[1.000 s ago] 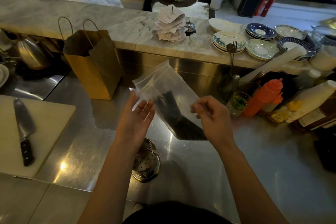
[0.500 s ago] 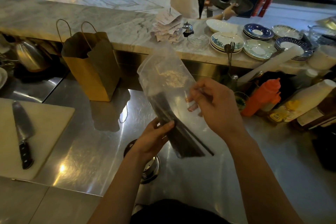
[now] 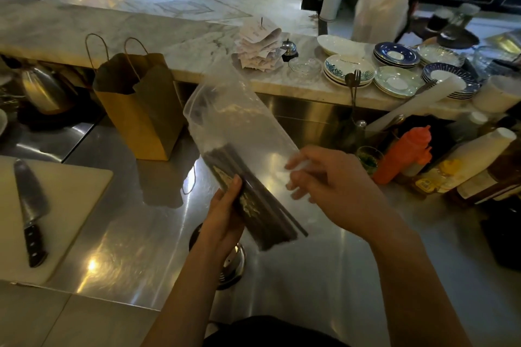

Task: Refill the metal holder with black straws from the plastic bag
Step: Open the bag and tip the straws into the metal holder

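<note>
Refilling has seemingly not begun: the black straws (image 3: 262, 214) all lie in the plastic bag (image 3: 242, 121), above the metal holder (image 3: 235, 265) at 6 o'clock on the worktop (image 3: 352, 276) (mostly hidden). The left hand (image 3: 225, 214) grip wraps the bundle through the film; the right hand (image 3: 324, 180) grip is blurred, so I cannot tell. Versus earlier, its fingers look looser.

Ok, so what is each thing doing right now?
plastic bag: held up, tilted.
black straws: inside the bag, bunched at its lower end.
left hand: grips the straws through the bag.
right hand: fingers touch the bag; grip unclear.
metal holder: on the counter, half hidden below the left hand.
paper bag: upright, top open.
knife: flat on the cutting board.
</note>
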Action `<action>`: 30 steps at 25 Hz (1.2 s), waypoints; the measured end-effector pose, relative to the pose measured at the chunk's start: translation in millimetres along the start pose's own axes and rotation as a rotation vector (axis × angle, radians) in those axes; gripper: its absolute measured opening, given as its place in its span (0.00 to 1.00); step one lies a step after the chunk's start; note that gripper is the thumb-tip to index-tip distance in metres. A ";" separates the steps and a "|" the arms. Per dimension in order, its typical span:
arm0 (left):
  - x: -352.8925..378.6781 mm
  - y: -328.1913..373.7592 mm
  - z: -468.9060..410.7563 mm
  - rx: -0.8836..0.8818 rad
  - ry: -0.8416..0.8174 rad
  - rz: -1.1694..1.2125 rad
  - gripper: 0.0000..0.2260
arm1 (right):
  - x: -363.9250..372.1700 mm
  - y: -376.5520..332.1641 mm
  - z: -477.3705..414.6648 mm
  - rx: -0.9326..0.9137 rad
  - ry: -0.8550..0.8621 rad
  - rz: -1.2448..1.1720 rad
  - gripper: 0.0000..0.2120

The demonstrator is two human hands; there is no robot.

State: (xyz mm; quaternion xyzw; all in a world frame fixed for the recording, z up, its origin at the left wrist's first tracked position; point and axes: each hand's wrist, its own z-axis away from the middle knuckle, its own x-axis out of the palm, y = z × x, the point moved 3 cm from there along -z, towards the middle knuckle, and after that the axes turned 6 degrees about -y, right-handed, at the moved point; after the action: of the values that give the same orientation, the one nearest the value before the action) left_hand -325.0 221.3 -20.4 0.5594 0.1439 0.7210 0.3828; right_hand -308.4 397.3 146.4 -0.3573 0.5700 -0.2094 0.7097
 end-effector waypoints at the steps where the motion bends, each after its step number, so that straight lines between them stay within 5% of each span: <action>1: 2.5 0.0 0.4 0.007 -0.016 0.002 0.41 | 0.0 -3.2 -1.2 0.001 0.014 0.022 0.07; 6: 4.6 1.4 0.7 0.050 -0.027 -0.011 0.35 | -2.3 -7.2 -9.2 0.065 0.043 0.190 0.04; 15: 2.3 3.5 6.2 0.037 0.083 0.012 0.32 | 9.0 -27.2 -7.2 0.037 -0.185 0.232 0.04; 20: 13.3 7.6 9.4 -0.003 0.093 -0.064 0.13 | 7.5 -31.4 -7.4 0.020 -0.160 0.178 0.05; 25: 8.5 6.4 11.5 0.014 0.074 0.046 0.31 | 2.8 -32.6 -3.5 0.015 -0.206 0.150 0.07; 30: 7.2 2.7 14.9 0.025 0.061 0.121 0.25 | -0.6 -33.8 3.3 -0.014 -0.224 0.144 0.07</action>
State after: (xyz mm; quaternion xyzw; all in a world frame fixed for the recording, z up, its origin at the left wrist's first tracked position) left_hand -313.0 221.3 -8.7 0.5495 0.1304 0.7576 0.3271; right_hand -301.7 376.5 172.3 -0.3416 0.5130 -0.1124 0.7794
